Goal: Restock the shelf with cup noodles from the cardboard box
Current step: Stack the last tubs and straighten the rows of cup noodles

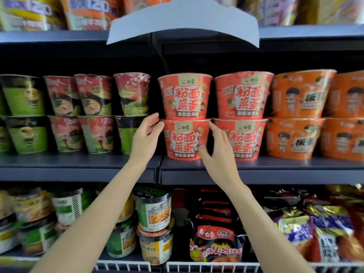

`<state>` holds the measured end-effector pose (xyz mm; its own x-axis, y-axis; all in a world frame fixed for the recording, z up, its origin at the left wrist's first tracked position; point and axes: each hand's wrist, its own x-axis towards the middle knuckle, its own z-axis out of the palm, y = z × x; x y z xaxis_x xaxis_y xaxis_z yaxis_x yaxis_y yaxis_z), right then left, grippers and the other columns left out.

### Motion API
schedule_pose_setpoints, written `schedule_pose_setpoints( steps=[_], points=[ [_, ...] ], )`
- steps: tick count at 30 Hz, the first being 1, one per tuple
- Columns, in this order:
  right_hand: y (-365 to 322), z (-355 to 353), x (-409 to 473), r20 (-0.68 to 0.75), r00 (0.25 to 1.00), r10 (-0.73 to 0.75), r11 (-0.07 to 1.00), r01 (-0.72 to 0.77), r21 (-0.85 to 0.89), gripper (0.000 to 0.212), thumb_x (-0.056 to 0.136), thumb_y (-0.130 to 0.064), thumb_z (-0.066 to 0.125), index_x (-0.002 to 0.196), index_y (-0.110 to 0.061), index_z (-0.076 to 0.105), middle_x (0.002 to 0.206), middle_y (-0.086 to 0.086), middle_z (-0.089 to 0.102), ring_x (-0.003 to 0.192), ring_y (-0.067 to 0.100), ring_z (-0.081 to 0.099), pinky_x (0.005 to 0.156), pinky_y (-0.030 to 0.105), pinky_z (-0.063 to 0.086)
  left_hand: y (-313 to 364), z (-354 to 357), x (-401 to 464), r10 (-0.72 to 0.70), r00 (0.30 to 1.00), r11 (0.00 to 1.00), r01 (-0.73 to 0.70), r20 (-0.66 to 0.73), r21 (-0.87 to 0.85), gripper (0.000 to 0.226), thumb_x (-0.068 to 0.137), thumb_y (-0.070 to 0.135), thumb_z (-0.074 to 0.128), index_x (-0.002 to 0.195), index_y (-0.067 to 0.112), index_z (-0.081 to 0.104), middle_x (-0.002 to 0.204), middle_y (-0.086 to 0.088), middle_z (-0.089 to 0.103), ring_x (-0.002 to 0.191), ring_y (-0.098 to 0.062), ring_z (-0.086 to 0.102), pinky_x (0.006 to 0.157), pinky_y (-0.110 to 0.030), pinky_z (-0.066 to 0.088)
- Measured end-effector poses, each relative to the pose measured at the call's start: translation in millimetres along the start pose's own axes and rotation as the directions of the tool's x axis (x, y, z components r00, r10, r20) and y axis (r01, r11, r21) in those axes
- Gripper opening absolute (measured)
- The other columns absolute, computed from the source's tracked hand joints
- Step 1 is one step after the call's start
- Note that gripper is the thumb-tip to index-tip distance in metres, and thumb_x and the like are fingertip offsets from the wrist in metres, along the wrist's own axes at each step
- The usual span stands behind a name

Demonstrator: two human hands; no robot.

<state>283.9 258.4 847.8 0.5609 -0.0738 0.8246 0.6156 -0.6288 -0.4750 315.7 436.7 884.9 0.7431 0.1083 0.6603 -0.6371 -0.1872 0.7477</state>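
A: The grip is wide: left hand [146, 134] and right hand [217, 154] bracket the lower red cup [185, 139] with straight, relaxed fingers, closed on nothing.

B: Where's the cup?

A: On the shelf [78, 164], beneath its twin [185, 95].

B: Handling?

A: Probably light, thin-walled, with slippery film. Hold both sides under the rim. Forearms reach up and forward.

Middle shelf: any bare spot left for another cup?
Only the front lip of the middle shelf, before the green cups, and the headroom above the stacks. Red bowls and orange bowls sit packed side by side.
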Motion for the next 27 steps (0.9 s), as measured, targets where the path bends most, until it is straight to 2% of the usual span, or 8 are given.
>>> schedule_pose_setpoints(
  steps=[2, 4, 7, 10, 13, 16, 23, 27],
  points=[
    [-4.0, -5.8, -6.7, -0.022, 0.992, -0.125, 0.992, 0.125, -0.014, 0.050, 0.093, -0.012, 0.055, 0.140, -0.019, 0.039, 0.135, -0.003, 0.048, 0.122, 0.011, 0.045, 0.091, 0.009, 0.032, 2.5, -14.8, -17.6, 0.195, 0.979, 0.968, -0.184, -0.053, 0.168, 0.029, 0.096, 0.022, 0.052, 0.125, 0.022, 0.055, 0.114, 0.013, 0.061, 0.104, 0.004, 0.055, 0.092, -0.012, 0.041],
    [-11.9, -3.3, -10.2, 0.000, 0.974, -0.225, 0.974, 0.224, -0.018, 0.042, 0.093, -0.013, 0.053, 0.134, -0.021, 0.047, 0.127, -0.003, 0.056, 0.111, 0.015, 0.055, 0.086, 0.019, 0.044, 0.0, -40.6, -33.3, 0.434, 0.899, 0.831, -0.375, -0.055, 0.412, 0.024, 0.095, 0.024, 0.051, 0.117, 0.020, 0.060, 0.102, 0.014, 0.066, 0.095, 0.000, 0.060, 0.085, -0.016, 0.045],
    [-27.1, 5.3, -10.4, 0.003, 0.945, -0.326, 0.944, 0.326, -0.041, 0.035, 0.091, -0.021, 0.046, 0.123, -0.018, 0.058, 0.116, -0.003, 0.065, 0.099, 0.017, 0.064, 0.075, 0.033, 0.054, -2.9, -77.9, -39.8, 0.569, 0.822, 0.644, -0.467, 0.028, 0.606, 0.023, 0.093, 0.024, 0.049, 0.110, 0.018, 0.063, 0.093, 0.015, 0.067, 0.084, -0.005, 0.061, 0.077, -0.027, 0.049],
    [-46.1, 33.2, -8.4, 0.072, 0.936, -0.345, 0.938, 0.347, -0.010, 0.028, 0.090, -0.014, 0.052, 0.116, -0.015, 0.062, 0.106, -0.002, 0.069, 0.088, 0.016, 0.065, 0.068, 0.038, 0.055, -2.6, -116.7, -28.5, 0.482, 0.876, 0.660, -0.381, 0.024, 0.647, 0.020, 0.093, 0.019, 0.053, 0.111, 0.018, 0.062, 0.093, 0.013, 0.066, 0.083, -0.003, 0.062, 0.078, -0.026, 0.050],
    [-62.8, 61.7, 0.0, 0.172, 0.934, -0.314, 0.946, 0.324, -0.029, 0.030, 0.091, -0.012, 0.055, 0.120, -0.015, 0.059, 0.105, 0.003, 0.067, 0.086, 0.021, 0.065, 0.068, 0.042, 0.055, -7.3, -136.6, -6.8, 0.197, 0.980, 0.772, -0.144, -0.017, 0.620, 0.035, 0.091, 0.023, 0.058, 0.125, 0.022, 0.052, 0.104, 0.009, 0.064, 0.091, -0.004, 0.059, 0.087, -0.027, 0.049],
    [-76.8, 84.8, 17.4, 0.223, 0.941, -0.256, 0.960, 0.274, -0.055, 0.039, 0.093, -0.018, 0.053, 0.132, -0.016, 0.049, 0.116, 0.006, 0.061, 0.094, 0.025, 0.062, 0.076, 0.044, 0.052, -15.7, -143.1, 16.7, -0.016, 0.999, 0.819, -0.006, 0.033, 0.574, 0.053, 0.091, 0.028, 0.059, 0.138, 0.028, 0.036, 0.117, 0.005, 0.058, 0.102, -0.010, 0.057, 0.088, -0.029, 0.046],
    [-89.0, 147.3, 61.3, 0.332, 0.925, 0.187, 0.982, -0.166, -0.092, 0.089, 0.090, -0.026, 0.060, 0.151, -0.013, -0.002, 0.149, 0.016, 0.029, 0.129, 0.031, 0.040, 0.095, 0.029, 0.036, -50.4, -133.0, 60.0, -0.107, 0.951, 0.923, -0.015, 0.291, 0.386, 0.078, 0.092, 0.019, 0.058, 0.151, 0.022, 0.006, 0.148, -0.004, 0.037, 0.119, -0.011, 0.047, 0.093, -0.019, 0.034],
    [-88.9, 163.4, 70.9, 0.291, 0.916, 0.275, 0.961, -0.255, -0.104, 0.096, 0.088, -0.020, 0.061, 0.150, -0.017, -0.012, 0.138, 0.017, 0.046, 0.103, 0.025, 0.060, 0.082, 0.028, 0.048, -65.3, -133.9, 79.2, -0.061, 0.918, 0.929, -0.091, 0.392, 0.358, 0.088, 0.092, 0.021, 0.058, 0.150, 0.024, -0.008, 0.138, 0.001, 0.048, 0.115, -0.011, 0.051, 0.088, -0.019, 0.035]
  ],
)
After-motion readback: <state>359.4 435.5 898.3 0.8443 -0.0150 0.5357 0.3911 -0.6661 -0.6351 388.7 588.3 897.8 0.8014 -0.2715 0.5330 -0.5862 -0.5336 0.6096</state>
